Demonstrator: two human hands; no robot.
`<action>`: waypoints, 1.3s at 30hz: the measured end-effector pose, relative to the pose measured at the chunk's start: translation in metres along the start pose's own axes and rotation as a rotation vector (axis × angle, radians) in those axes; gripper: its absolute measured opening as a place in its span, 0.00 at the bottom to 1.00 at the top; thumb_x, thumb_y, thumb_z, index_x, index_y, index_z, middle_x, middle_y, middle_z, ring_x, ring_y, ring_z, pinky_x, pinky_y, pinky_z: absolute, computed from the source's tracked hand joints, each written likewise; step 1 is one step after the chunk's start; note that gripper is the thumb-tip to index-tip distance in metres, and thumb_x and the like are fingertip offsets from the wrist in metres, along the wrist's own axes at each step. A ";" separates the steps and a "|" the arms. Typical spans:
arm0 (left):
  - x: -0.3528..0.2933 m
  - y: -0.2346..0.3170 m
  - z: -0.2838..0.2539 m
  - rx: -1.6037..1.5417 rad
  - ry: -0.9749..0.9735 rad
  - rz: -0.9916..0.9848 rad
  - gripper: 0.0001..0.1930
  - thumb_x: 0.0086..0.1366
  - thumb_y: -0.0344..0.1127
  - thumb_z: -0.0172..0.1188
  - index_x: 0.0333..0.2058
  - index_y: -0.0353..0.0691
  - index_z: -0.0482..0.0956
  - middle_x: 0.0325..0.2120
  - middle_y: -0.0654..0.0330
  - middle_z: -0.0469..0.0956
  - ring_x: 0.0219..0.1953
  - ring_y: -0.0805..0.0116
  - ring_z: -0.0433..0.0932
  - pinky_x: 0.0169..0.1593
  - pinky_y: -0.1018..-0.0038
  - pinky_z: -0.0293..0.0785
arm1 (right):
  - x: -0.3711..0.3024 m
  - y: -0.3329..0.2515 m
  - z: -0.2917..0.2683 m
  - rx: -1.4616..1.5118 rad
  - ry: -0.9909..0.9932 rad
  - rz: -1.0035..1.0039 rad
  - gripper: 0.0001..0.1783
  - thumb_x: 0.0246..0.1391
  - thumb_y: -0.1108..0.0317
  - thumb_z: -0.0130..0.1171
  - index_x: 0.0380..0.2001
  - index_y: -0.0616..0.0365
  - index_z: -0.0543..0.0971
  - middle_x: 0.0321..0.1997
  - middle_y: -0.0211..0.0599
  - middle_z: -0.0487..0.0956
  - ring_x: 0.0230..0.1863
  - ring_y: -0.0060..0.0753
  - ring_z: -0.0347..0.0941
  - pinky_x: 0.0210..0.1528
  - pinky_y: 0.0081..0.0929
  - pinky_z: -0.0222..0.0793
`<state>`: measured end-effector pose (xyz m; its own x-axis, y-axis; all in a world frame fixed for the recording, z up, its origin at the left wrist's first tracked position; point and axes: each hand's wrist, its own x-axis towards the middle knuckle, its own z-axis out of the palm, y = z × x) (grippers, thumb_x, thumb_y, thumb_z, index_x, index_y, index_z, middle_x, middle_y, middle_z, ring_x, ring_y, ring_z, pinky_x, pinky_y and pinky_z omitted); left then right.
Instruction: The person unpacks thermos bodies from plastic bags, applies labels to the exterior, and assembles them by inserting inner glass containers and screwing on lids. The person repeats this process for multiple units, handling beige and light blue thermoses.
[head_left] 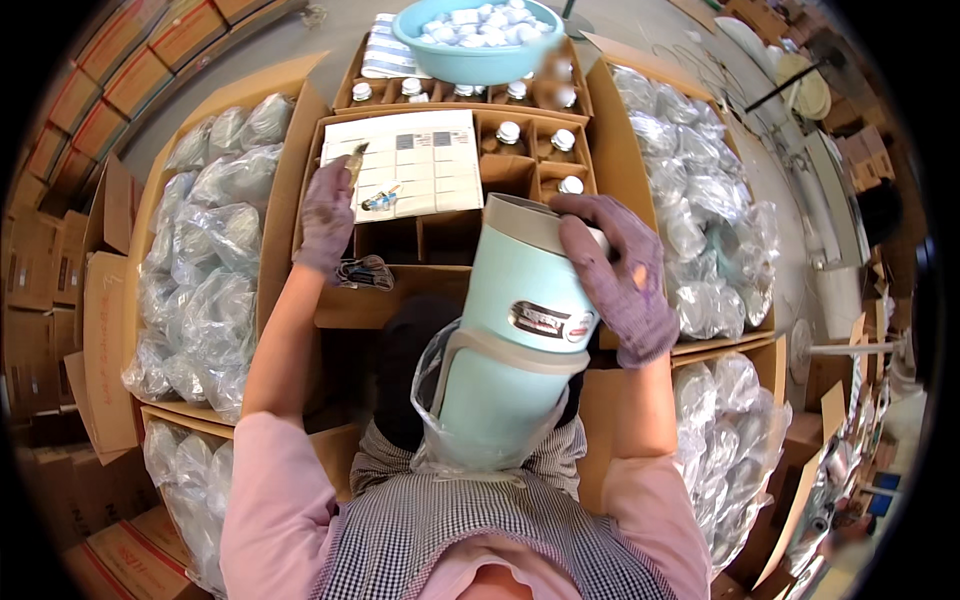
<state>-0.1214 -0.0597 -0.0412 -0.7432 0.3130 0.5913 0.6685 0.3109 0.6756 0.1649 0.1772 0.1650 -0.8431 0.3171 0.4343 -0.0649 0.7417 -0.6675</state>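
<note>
My right hand (620,278), in a purple work glove, grips the beige top rim of a light-blue thermos jug (522,290). The jug leans over my lap with its beige handle facing me. A clear plastic bag (438,425) wraps its lower part. My left hand (330,212), also gloved, closes on a small slim brownish tool (355,162) with a dark tip; its exact kind is unclear. That hand is at the left edge of a white sheet with a printed grid (425,172). Small blue and brown pieces (380,198) lie on the sheet.
Beneath the sheet stands a divided carton (520,180) with silver-capped bottles (508,135). Behind it, a light-blue basin (478,62) of white pieces rests on another carton. Cartons of plastic-wrapped items (215,240) flank both sides. A dark bundle (365,272) lies at the carton's near edge.
</note>
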 end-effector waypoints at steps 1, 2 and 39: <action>0.007 0.099 -0.016 -0.333 -0.102 -0.332 0.13 0.75 0.38 0.49 0.51 0.40 0.74 0.34 0.66 0.75 0.33 0.80 0.73 0.34 0.80 0.71 | -0.002 0.003 -0.004 -0.016 -0.003 0.034 0.17 0.54 0.58 0.62 0.39 0.60 0.83 0.37 0.45 0.83 0.40 0.47 0.79 0.48 0.36 0.72; 0.005 0.153 -0.042 -0.396 -0.180 -0.477 0.14 0.74 0.41 0.51 0.49 0.39 0.77 0.28 0.63 0.77 0.25 0.78 0.70 0.30 0.78 0.71 | -0.002 0.001 -0.002 0.014 0.001 0.025 0.17 0.55 0.57 0.62 0.39 0.59 0.83 0.36 0.44 0.83 0.39 0.46 0.79 0.46 0.36 0.73; -0.028 0.148 -0.081 0.060 -0.384 -0.030 0.16 0.57 0.48 0.71 0.21 0.42 0.81 0.15 0.57 0.74 0.20 0.65 0.75 0.28 0.71 0.70 | -0.024 0.008 -0.017 -0.008 0.037 -0.156 0.09 0.59 0.69 0.57 0.39 0.58 0.83 0.37 0.39 0.82 0.39 0.40 0.78 0.43 0.31 0.73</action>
<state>-0.0041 -0.0951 0.0780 -0.7059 0.6122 0.3562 0.6553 0.3735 0.6566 0.1937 0.1854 0.1590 -0.8027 0.2196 0.5545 -0.1888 0.7883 -0.5855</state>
